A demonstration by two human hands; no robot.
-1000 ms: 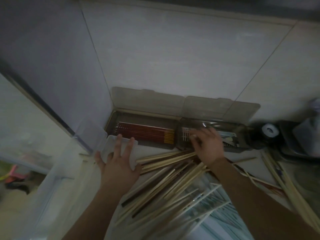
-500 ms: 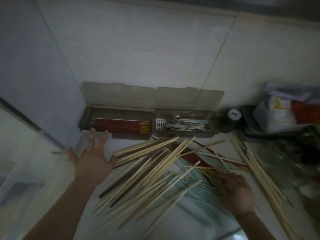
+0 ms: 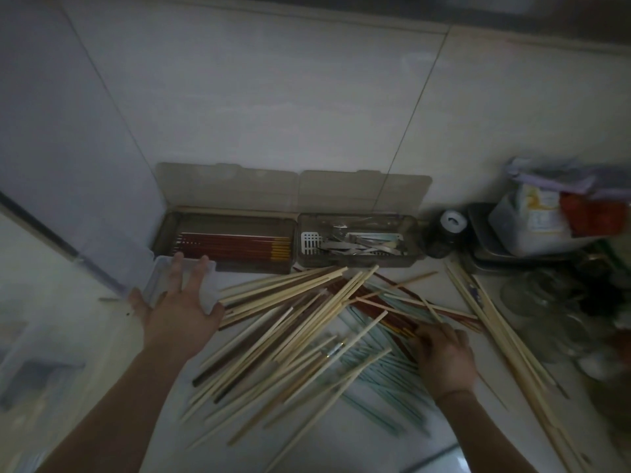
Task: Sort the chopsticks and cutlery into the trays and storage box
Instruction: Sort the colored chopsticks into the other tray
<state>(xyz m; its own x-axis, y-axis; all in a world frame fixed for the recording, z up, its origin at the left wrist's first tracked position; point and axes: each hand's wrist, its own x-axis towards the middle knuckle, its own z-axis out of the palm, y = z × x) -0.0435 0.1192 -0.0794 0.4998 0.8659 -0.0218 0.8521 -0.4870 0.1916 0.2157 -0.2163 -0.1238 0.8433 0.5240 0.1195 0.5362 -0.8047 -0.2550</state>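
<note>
A loose heap of pale wooden chopsticks (image 3: 293, 322) covers the white counter, with dark red ones (image 3: 403, 319) and light green ones (image 3: 382, 370) mixed in. At the back wall stand two smoky trays with raised lids: the left tray (image 3: 225, 220) holds red chopsticks, the right tray (image 3: 413, 240) holds metal cutlery. My left hand (image 3: 181, 308) lies flat with spread fingers on a clear storage box (image 3: 160, 271). My right hand (image 3: 444, 353) has its fingers curled down into the red and green chopsticks; whether it grips any is hidden.
A long bundle of pale chopsticks (image 3: 505, 339) runs along the right. Behind it sit a dark jar with a white cap (image 3: 452, 221), a metal tray with packets (image 3: 532, 233) and glassware (image 3: 553, 312). A large clear bin (image 3: 41, 336) fills the left.
My right hand left the cutlery tray and came down onto the chopsticks at the right of the heap. My left hand stayed on the clear box. The view shifted rightward.
</note>
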